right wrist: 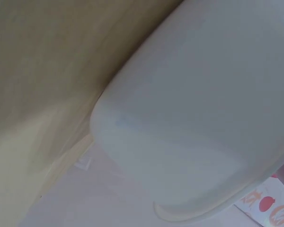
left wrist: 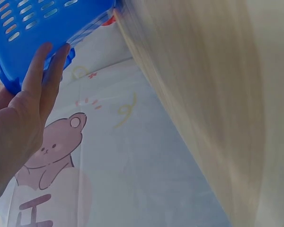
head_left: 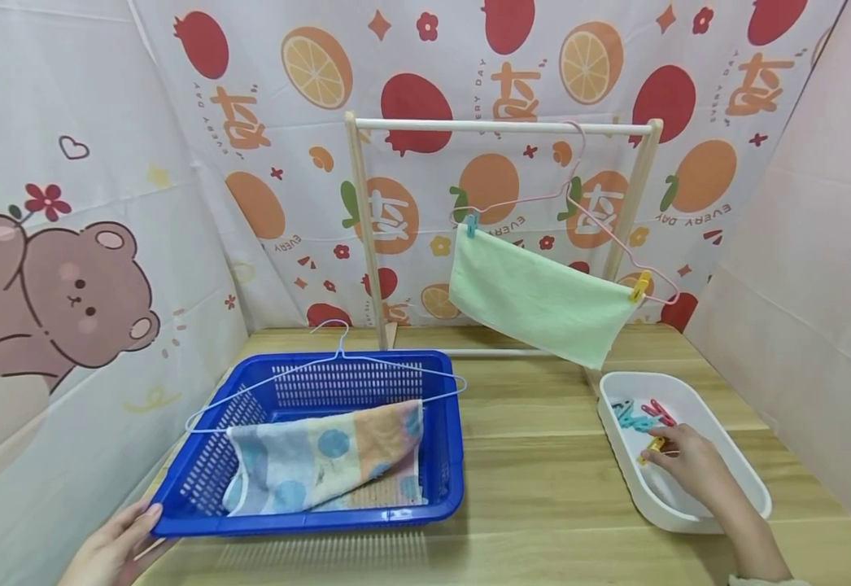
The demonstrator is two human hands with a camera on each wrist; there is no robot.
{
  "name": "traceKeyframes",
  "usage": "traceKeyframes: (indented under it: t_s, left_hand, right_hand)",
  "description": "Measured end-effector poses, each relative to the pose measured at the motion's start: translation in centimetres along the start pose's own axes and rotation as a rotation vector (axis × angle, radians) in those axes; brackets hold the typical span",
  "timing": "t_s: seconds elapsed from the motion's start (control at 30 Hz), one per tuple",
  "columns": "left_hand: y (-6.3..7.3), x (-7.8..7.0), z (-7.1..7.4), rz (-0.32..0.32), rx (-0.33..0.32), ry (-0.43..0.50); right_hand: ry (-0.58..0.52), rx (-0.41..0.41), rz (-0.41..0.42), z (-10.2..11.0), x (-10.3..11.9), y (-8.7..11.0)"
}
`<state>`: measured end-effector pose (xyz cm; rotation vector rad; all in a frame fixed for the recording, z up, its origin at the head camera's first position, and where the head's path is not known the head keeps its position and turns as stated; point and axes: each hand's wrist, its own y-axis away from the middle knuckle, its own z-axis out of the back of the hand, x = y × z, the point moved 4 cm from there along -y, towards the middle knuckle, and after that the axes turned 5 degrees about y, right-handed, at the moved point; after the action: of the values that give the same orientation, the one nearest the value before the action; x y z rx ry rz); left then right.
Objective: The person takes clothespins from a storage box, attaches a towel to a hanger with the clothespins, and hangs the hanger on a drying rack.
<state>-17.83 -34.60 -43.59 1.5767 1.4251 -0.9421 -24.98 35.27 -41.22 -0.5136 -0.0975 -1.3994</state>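
The left hand (head_left: 121, 537) grips the near left corner of the blue basket (head_left: 453, 456), thumb over the rim and fingers reaching straight along the underside. Inside the basket, a patterned towel (head_left: 333, 452) is draped over the lower bar of a pale blue hanger (head_left: 340, 356), whose ends reach past the basket's left and right rims. The right hand (head_left: 692, 464) is over the white tray (head_left: 733, 456), its fingers nearly closed, pinching a yellow clothespin (head_left: 652, 449) between thumb and fingertips; the right wrist view shows mostly the tray's outer wall, so the exact hold is hard to judge. Teal clips (head_left: 634, 419) and red clips (head_left: 658, 409) lie in the tray's far left part. The tray stands at the right of the wooden desk (head_left: 528, 456), well apart from the basket. Behind, a rack (head_left: 484, 125) carries a pink hanger (head_left: 604, 230) on its top bar, tilted down to the right, with a green cloth (head_left: 543, 293) clipped to it by a teal peg (head_left: 472, 225) and a yellow peg (head_left: 641, 286).
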Motion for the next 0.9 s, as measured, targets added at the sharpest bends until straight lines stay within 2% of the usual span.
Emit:
traceKeyframes:
  t_s: [0.17, 0.33, 0.43, 0.5, 0.67, 0.73, 0.9]
  left_hand:
    - [-0.07, -0.05, 0.15, 0.042, -0.079, -0.069]
    - [-0.06, -0.05, 0.03, 0.037, -0.057, -0.060]
    - [0.00, -0.02, -0.06, 0.025, -0.014, -0.024]
    - [0.02, -0.01, -0.08, 0.029, -0.008, -0.022]
    - [-0.09, -0.17, -0.04, 0.054, -0.089, -0.109]
    - [-0.11, -0.24, -0.07, 0.055, -0.102, -0.124]
    - [-0.04, -0.28, -0.21, 0.039, -0.069, -0.098]
  right_hand:
    - [-0.043, -0.038, -0.031, 0.13, -0.03, 0.04]
    - [-0.036, -0.046, -0.028, 0.24, 0.12, 0.12]
    - [-0.073, -0.053, -0.042, 0.21, 0.10, 0.15]
    - [-0.095, -0.068, -0.057, 0.18, 0.06, 0.21]
    - [-0.091, -0.115, -0.051, 0.18, 0.02, 0.27]
    - [-0.081, -0.124, -0.034, 0.22, 0.03, 0.30]
    - [-0.075, -0.141, -0.013, 0.35, 0.16, 0.35]
